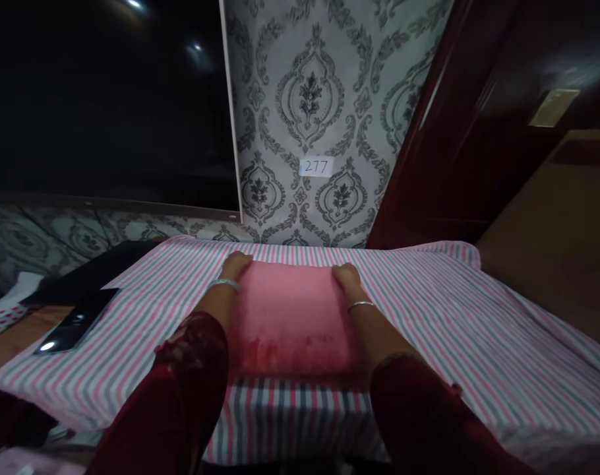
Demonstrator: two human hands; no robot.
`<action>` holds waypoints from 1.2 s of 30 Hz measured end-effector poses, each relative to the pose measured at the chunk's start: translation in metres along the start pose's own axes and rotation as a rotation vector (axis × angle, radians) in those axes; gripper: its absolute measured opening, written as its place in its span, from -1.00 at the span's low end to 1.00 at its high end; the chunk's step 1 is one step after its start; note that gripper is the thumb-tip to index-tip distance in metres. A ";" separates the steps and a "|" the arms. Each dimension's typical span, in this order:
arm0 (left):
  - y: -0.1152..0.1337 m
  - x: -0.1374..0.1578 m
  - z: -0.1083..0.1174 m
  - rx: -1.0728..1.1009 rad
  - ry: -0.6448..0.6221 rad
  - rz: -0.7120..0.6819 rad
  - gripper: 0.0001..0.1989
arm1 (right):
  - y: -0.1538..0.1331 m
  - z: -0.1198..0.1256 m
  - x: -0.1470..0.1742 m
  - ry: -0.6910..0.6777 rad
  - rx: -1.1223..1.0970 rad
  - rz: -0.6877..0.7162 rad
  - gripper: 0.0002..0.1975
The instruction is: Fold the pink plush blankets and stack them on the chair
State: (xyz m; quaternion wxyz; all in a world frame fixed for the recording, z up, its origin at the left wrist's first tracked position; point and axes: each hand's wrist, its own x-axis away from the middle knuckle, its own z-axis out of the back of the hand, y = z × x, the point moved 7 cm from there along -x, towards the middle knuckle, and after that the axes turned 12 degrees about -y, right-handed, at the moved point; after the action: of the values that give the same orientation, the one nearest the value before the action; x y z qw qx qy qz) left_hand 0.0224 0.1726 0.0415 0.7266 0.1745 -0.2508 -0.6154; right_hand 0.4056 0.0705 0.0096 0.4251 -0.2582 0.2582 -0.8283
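A pink cloth (293, 303), roughly square, is spread between my hands over the striped table cover (428, 303). Its lower part turns darker red and is blurred, so I cannot tell what kind of cloth it is. My left hand (237, 262) is closed on its far left corner. On the far right corner, my right hand (347, 275) grips in the same way. The near edge of the cloth reaches the table's front edge, between my forearms. The fingertips are partly hidden at both corners.
A dark phone (80, 322) lies on the table's left side. Behind stand a large television (107, 105) and a patterned wall with a paper label (316, 166) reading 277. A cardboard box (562, 231) and dark red door (448, 152) are at the right.
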 end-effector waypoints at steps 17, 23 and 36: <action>-0.049 -0.008 -0.020 0.126 0.193 0.034 -0.60 | 0.037 -0.007 -0.004 0.288 -0.220 0.088 -0.59; -0.044 -0.012 -0.022 0.198 0.127 -0.025 -0.65 | 0.041 -0.010 -0.010 0.262 -0.263 0.073 -0.59; -0.038 0.001 -0.025 0.444 0.073 -0.088 -0.60 | 0.028 -0.005 0.007 0.159 -0.332 0.201 -0.63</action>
State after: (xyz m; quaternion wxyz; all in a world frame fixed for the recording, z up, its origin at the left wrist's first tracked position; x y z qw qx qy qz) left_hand 0.0064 0.1632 -0.0004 0.6515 0.3629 -0.3456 -0.5695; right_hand 0.4151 0.0515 -0.0110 0.4357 -0.2314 0.4482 -0.7454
